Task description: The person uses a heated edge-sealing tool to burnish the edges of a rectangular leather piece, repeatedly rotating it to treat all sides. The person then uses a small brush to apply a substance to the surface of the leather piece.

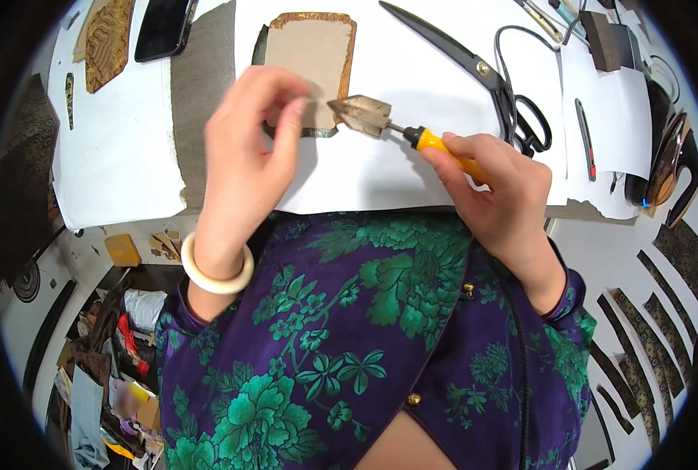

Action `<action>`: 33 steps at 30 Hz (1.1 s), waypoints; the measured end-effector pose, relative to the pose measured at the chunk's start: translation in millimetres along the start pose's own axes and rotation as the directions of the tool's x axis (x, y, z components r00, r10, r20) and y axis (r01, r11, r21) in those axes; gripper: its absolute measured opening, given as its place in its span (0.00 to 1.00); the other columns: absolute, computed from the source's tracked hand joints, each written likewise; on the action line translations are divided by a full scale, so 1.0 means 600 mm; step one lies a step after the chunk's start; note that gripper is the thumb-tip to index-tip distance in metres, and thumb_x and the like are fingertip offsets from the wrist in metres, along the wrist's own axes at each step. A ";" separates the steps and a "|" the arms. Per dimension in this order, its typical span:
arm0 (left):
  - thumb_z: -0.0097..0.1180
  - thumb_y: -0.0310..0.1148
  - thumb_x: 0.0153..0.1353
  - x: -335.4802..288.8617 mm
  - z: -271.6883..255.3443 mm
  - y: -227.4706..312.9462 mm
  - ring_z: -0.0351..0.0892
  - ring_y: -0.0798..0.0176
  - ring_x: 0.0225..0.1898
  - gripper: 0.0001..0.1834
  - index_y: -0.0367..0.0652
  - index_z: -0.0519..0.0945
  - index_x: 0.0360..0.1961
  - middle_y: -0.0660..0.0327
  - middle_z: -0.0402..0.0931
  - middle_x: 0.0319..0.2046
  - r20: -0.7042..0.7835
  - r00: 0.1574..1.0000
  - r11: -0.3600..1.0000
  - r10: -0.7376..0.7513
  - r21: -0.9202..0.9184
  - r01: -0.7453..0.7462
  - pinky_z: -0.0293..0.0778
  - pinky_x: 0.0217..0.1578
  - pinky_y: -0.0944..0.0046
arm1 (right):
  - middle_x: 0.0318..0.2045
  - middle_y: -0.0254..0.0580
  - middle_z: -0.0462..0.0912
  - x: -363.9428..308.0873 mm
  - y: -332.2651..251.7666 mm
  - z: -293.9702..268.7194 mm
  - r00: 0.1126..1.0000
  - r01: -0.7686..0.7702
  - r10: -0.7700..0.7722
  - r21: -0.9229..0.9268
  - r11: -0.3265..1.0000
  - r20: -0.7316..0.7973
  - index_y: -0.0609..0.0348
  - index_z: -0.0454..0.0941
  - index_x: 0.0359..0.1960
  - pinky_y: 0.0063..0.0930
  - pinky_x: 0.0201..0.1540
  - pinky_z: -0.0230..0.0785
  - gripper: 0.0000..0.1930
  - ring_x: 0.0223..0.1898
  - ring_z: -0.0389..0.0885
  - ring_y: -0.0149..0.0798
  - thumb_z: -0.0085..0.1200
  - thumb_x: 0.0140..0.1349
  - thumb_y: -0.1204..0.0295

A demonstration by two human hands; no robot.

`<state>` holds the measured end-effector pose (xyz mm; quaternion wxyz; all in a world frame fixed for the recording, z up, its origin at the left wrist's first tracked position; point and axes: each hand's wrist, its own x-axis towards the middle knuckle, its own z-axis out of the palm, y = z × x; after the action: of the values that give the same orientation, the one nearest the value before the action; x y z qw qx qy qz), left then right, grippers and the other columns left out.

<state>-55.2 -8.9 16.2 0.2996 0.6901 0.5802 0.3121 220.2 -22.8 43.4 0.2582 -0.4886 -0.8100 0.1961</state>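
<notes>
Gripping hand: our right hand (509, 176) had its fingers closed round a yellow-handled tool with a dull brass-coloured, arrow-shaped metal head (362, 116), tip aimed left.
Other hand: our left hand (251, 129) was blurred, fingers curled toward the thumb; we could not tell whether they pinched anything.
Beige panel: the flat, rectangular beige panel with a gold-brown patterned border (306, 59) lay on smooth white paper (419, 180), partly hidden by our left hand.
Metal tip: it overlapped the panel's lower right part; contact was unclear. If it was hot, which we could not see, a slip might have scorched the beige face or our nearby left fingers.
Lower edge: uneven pressure might have creased the narrow dark strip (319, 132) there.
Smooth paper: an unheld panel could have slid.
Black scissors: the long black metal scissors (486, 72) lay right of the panel, where a wide right-hand swing might have knocked them.
Thin cable: a looped black cable (498, 41) beside them could have snagged.
Left side: we had a grey-brown cloth strip (202, 102) and a black phone (165, 30) there.
</notes>
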 end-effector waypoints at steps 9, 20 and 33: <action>0.84 0.45 0.46 0.020 0.019 -0.011 0.80 0.43 0.49 0.51 0.27 0.71 0.64 0.43 0.80 0.48 -0.088 0.978 0.933 -0.190 0.294 0.208 0.75 0.55 0.49 | 0.26 0.35 0.84 -0.021 0.001 0.013 0.902 -0.335 0.398 0.312 0.889 -0.165 0.65 0.86 0.45 0.17 0.28 0.65 0.12 0.25 0.76 0.23 0.66 0.72 0.67; 0.64 0.25 0.69 0.045 -0.027 0.014 0.87 0.58 0.52 0.22 0.33 0.77 0.62 0.54 0.86 0.50 0.275 0.864 0.287 -0.421 -0.863 0.415 0.84 0.53 0.60 | 0.30 0.30 0.79 -0.060 0.034 0.028 0.876 -0.195 0.415 0.610 0.768 -0.244 0.67 0.75 0.49 0.16 0.30 0.58 0.13 0.28 0.68 0.19 0.56 0.78 0.67; 0.60 0.20 0.70 0.036 -0.014 0.102 0.85 0.58 0.56 0.24 0.33 0.71 0.66 0.52 0.80 0.56 0.380 0.903 -0.233 -0.200 -0.914 0.333 0.83 0.59 0.56 | 0.32 0.44 0.82 -0.071 0.039 0.047 0.859 0.136 0.202 0.591 0.795 -0.471 0.72 0.77 0.47 0.20 0.32 0.68 0.15 0.29 0.75 0.29 0.65 0.72 0.70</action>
<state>-21.2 4.1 70.9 0.7990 0.0887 0.2584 0.5357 235.6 -52.2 -1.6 0.6021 -0.4286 -0.5969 0.3123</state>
